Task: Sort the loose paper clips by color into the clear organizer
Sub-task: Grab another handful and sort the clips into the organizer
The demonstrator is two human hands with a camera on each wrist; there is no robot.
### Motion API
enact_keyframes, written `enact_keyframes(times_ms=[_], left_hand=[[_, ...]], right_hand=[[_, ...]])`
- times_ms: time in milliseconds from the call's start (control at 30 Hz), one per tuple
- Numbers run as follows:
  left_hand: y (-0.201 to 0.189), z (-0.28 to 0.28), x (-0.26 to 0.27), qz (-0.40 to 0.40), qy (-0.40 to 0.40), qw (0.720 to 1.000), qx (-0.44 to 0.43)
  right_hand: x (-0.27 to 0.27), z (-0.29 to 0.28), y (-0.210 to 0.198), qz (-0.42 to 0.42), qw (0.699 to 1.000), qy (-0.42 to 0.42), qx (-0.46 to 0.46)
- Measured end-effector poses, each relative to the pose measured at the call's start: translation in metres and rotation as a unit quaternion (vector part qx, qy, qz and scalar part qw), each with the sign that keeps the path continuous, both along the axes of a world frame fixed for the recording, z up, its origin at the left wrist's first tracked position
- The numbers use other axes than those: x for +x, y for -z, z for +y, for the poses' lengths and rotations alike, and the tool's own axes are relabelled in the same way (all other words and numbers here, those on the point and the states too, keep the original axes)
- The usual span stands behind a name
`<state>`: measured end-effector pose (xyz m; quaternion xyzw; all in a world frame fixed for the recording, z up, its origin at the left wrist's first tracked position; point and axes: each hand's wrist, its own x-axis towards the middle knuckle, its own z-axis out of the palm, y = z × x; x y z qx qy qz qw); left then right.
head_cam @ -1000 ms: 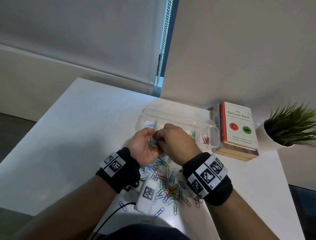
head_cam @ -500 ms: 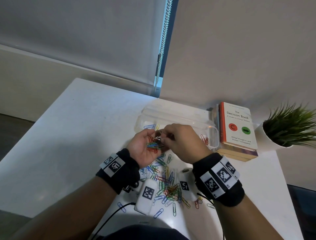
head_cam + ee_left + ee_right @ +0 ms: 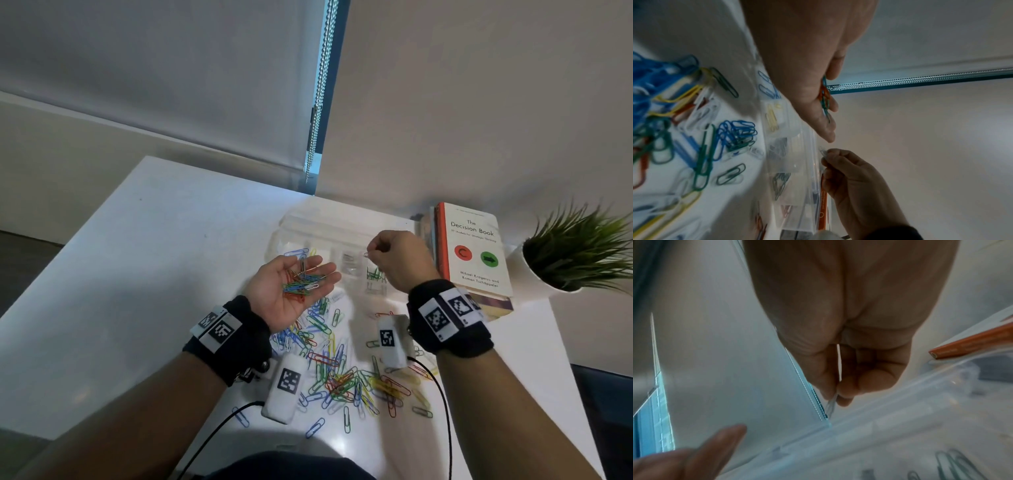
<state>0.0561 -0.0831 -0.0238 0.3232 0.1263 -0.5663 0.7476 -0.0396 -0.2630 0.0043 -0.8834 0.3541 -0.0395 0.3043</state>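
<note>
My left hand lies palm up with its fingers relaxed, carrying a small bunch of mixed clips in green, blue, red and silver. My right hand hovers over the clear organizer and pinches one pale clip between thumb and forefinger. The right wrist view shows that pale clip sticking out below the right hand's fingertips. The organizer's compartments hold blue clips, pale clips and green clips. A pile of loose coloured clips covers the white table near me.
A stack of books lies right of the organizer, with a potted plant beyond it. Two white tagged devices with black cables lie among the loose clips. The wall and a blind chain stand behind the table.
My right hand has drawn a pale clip out of the left palm and moved right and away, over the organizer. My left hand has opened out flat, palm up.
</note>
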Motion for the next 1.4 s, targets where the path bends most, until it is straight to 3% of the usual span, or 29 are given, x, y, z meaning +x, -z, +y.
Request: enact_keyframes(times_ms=[133,267,400,633,833,1033,1167,1400], left_hand=[[-0.001,0.000,-0.001,-0.007,0.008,1.000,0.007],[-0.002,-0.001,-0.003,-0.005,0.020,1.000,0.005],[-0.001,-0.003,-0.005,-0.009,0.044,0.999,-0.001],[-0.002,-0.003,-0.010,-0.008,0.096,0.995,-0.019],[-0.005,0.000,-0.011,-0.011,0.111,0.994,-0.013],[-0.004,-0.003,-0.009,0.016,0.063,0.998,-0.026],[-0.006,-0.004,-0.009,0.027,0.053,0.996,-0.061],[-0.004,-0.005,-0.011,0.009,0.057,0.997,-0.056]], right_hand=[[0.006,0.004,0.005,0.017,1.000,-0.010,-0.010],[0.002,0.010,-0.005,-0.036,0.999,-0.009,-0.007],[-0.001,0.029,-0.018,-0.062,0.996,-0.061,0.010],[0.011,0.058,-0.019,0.014,0.983,-0.182,-0.033],[0.004,0.047,-0.030,-0.059,0.990,-0.110,0.066],[-0.007,0.048,-0.031,-0.103,0.989,-0.084,0.061],[-0.008,0.062,-0.015,-0.076,0.992,-0.096,0.033],[-0.007,0.069,-0.009,-0.010,0.980,-0.197,-0.035]])
